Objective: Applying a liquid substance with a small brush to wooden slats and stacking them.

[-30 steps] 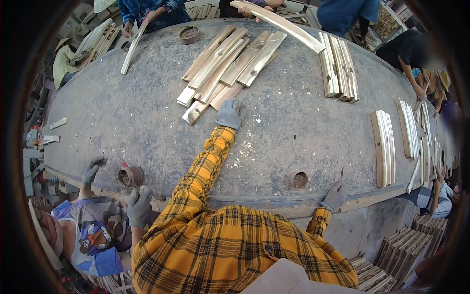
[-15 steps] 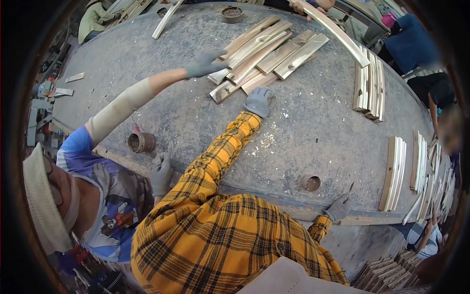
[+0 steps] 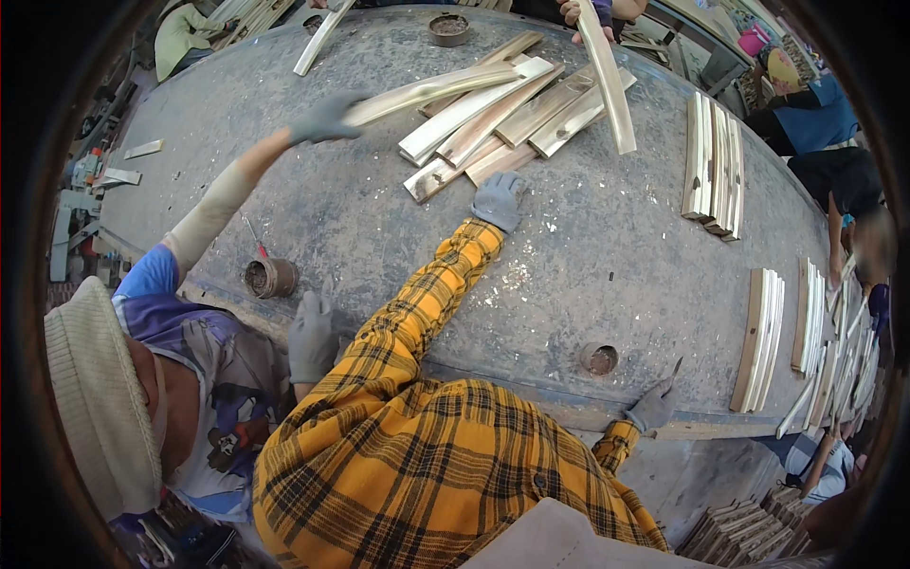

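My left hand [image 3: 498, 199], in a grey glove with a yellow plaid sleeve, reaches across the round grey table [image 3: 313, 218] and rests at the near end of a pile of wooden slats [image 3: 493, 123]. Whether its fingers grip a slat is unclear. My right hand [image 3: 654, 408], also gloved, clamps the table's near edge. A co-worker on my left, in a cream hat and blue shirt, lifts one long slat [image 3: 427, 90] off the pile with a gloved hand [image 3: 322, 119]. That person's other hand [image 3: 311, 337] lies on the table rim.
Rows of slats [image 3: 713, 161] lie on the right side, with more [image 3: 763, 337] at the right rim. A small tin [image 3: 270, 278] and a round hole [image 3: 599, 358] sit near the front edge. Another person's hand holds a slat [image 3: 607, 76] at the far side. Stacked slats [image 3: 739, 531] lie below.
The co-worker's arm has reached in from the left and raised a slat off the pile. My left hand stays at the pile's end and my right hand stays on the edge.
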Demonstrator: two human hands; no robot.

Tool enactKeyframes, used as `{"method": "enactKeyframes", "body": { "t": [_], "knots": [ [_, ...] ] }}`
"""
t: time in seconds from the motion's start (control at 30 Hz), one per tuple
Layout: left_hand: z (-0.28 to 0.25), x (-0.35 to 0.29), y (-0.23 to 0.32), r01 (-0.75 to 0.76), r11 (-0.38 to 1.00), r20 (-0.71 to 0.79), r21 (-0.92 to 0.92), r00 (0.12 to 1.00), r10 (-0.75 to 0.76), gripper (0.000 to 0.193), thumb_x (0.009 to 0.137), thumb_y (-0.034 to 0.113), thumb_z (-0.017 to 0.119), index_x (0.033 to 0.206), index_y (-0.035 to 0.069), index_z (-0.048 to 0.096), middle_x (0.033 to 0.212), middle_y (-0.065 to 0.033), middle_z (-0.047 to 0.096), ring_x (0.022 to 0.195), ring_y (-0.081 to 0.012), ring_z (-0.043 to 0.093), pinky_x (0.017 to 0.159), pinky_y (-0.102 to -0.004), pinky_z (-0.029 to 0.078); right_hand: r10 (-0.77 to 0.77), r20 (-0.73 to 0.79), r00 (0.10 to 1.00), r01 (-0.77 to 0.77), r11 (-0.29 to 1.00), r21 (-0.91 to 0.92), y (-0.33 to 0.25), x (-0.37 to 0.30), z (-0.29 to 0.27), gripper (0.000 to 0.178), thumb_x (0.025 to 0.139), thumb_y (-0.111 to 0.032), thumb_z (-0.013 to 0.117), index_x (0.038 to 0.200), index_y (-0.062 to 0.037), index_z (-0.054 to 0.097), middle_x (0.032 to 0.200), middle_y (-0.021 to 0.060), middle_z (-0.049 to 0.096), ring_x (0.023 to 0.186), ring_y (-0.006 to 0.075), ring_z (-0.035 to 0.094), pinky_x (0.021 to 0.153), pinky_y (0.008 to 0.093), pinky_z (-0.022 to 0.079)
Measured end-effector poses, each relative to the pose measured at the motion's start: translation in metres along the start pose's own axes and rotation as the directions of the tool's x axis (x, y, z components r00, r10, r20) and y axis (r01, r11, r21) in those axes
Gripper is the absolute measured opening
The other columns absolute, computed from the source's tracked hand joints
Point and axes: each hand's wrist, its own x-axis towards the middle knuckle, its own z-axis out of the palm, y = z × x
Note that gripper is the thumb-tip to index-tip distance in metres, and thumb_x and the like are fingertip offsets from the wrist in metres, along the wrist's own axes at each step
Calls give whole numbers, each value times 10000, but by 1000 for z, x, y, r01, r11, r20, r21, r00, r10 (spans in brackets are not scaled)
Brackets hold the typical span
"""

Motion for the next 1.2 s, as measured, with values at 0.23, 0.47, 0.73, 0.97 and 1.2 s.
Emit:
{"method": "enactKeyframes", "body": {
  "t": [0.23, 0.47, 0.73, 0.97, 1.2],
  "knots": [
    [-7, 6, 8, -10, 999, -78, -39, 997, 7, 238, 753, 221, 592, 968, 121, 564, 1004, -41, 545, 925, -235, 521, 781, -360, 445, -23, -71, 997, 26, 999, 39, 13, 2, 10, 258, 882, -295, 494, 997, -110, 633, 874, 117, 649, 726, 307, 612, 627, 385, 477],
    [-73, 51, 10, 377, 852, 131, 363, 885, -448, 541, 847, 464, 459, 1289, 159, 402, 1284, -124, 382, 1187, -285, 363, 1010, -430, 261, -29, -91, 995, 33, 998, 46, 7, 2, 9, 258, 872, -296, 504, 979, -103, 638, 837, 123, 650, 700, 310, 610, 609, 388, 473],
    [-109, 102, -78, 485, 806, 446, 339, 671, -592, 630, 804, 455, 552, 1313, 118, 394, 1258, -168, 412, 1176, -312, 411, 973, -373, 376, -45, -104, 994, 53, 996, 77, -3, 5, 4, 260, 867, -306, 511, 920, -89, 644, 787, 119, 643, 662, 299, 605, 585, 387, 466],
    [-124, 47, -113, 497, 846, 520, -192, 783, -341, 643, 807, 357, 578, 1330, 60, 350, 1150, -195, 499, 1083, -364, 478, 962, -409, 370, -53, -88, 995, 64, 990, 129, -1, 2, 6, 269, 871, -320, 522, 902, -72, 621, 813, 128, 628, 695, 305, 589, 618, 377, 459],
    [-189, -48, -20, 692, -135, 703, -709, 681, -207, 811, 674, -5, 639, 1370, 6, 222, 994, -192, 574, 764, -221, 621, 662, -308, 549, -21, -106, 994, 27, 998, 57, 12, 0, -2, 311, 859, -351, 508, 884, -60, 616, 797, 146, 626, 703, 328, 589, 617, 403, 453]
  ]
}}
